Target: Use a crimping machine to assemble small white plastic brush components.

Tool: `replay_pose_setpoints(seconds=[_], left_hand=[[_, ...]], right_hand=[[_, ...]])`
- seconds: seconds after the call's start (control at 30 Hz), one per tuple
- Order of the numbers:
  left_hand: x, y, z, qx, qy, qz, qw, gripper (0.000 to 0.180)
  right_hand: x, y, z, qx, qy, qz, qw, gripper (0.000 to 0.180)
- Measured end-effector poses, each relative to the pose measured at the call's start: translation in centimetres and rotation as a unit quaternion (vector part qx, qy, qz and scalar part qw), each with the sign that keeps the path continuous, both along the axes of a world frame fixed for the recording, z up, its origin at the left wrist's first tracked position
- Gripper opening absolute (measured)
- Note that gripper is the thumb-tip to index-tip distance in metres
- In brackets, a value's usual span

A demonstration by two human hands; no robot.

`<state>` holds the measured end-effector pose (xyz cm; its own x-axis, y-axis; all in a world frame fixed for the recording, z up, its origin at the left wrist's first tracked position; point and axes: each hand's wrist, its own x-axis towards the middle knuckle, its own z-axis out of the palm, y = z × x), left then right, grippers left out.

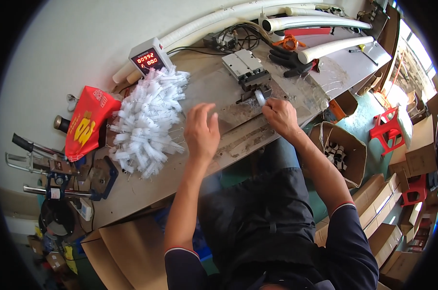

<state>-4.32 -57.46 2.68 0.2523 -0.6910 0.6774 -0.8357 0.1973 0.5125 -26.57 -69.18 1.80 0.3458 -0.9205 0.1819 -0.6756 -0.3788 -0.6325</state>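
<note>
A white strip [260,98] juts from the pinching right hand [282,117] near the tabletop's [134,194] front edge, lower end hidden; left hand [203,133] spread.

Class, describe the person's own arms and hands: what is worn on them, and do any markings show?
The left hand and right hand are bare, with no gloves or watch visible. The forearms are uncovered too. Short, dark navy sleeves cover the upper arms, each edged with thin red and white trim.
</note>
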Motion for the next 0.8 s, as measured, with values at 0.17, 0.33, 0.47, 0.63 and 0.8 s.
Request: replay_pose_setpoints(seconds=[0.17,0.33,0.47,0.63,0.8], left_hand=[[2.5,-3.3,-1.2,-0.013,-0.02,0.024,0.999,0.023],[3.3,-3.0,-2.1,0.013,0.038,0.054,0.998,0.022],[3.0,-2.5,-1.8,0.061,0.041,0.041,0.996,0.022],[3.5,-2.3,-1.8,0.037,0.004,0.038,0.999,0.023],[3.6,-2.4,-1.6,0.032,0.007,0.041,0.999,0.022]], right_hand=[[1.6,0.0,-0.1,-0.014,0.006,-0.016,1.0,0.027],[1.2,-0.2,0.8,0.01,-0.004,-0.028,1.0,0.027],[1.5,-0.4,0.7,0.017,-0.009,-0.048,0.999,0.027],[2.7,0.3,0.1,-0.013,-0.011,-0.063,0.998,0.025],[2.8,0.2,0.0,-0.018,-0.023,-0.071,0.997,0.025]])
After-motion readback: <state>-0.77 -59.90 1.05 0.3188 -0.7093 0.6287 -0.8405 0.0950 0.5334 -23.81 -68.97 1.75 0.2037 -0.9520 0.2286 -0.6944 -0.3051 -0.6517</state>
